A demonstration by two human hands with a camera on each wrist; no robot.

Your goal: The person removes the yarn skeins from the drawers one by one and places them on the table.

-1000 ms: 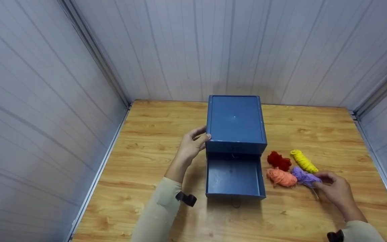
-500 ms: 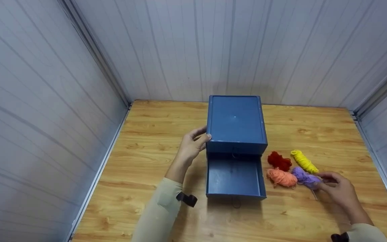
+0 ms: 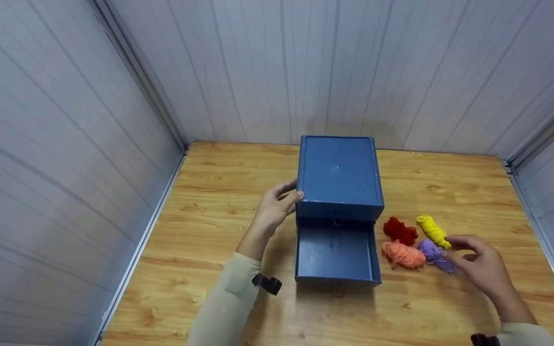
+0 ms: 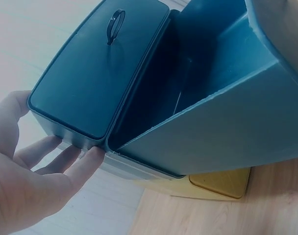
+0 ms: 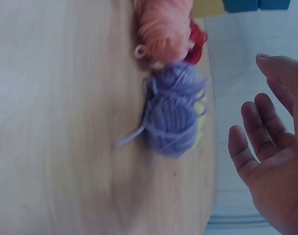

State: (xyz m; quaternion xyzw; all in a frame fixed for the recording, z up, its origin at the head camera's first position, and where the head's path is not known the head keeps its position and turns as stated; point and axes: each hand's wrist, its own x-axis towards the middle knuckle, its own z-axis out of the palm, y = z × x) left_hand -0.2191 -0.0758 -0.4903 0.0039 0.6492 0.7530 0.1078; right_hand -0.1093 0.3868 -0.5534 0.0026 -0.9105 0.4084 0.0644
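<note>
Touching the cabinet [image 3: 339, 168] on its left side, my left hand [image 3: 270, 211] seems to steady it, fingers extended. My right hand [image 3: 484, 269], digits parted and holding nothing, hovers beside the purple yarn [image 3: 430, 251], toward the worktop [image 3: 464, 182]'s right edge. I'd pinch its thick middle and lift straight, sparing the yellow yarn [image 3: 432, 230] and peach yarn [image 3: 403, 254].

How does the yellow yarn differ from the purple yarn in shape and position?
The yellow yarn looks slim and fairly straight-sided; the purple yarn is plumper, with two bulges. In the head view, the yellow yarn lies farther back than the purple yarn. Both are wound bundles lying on the wooden table.
</note>
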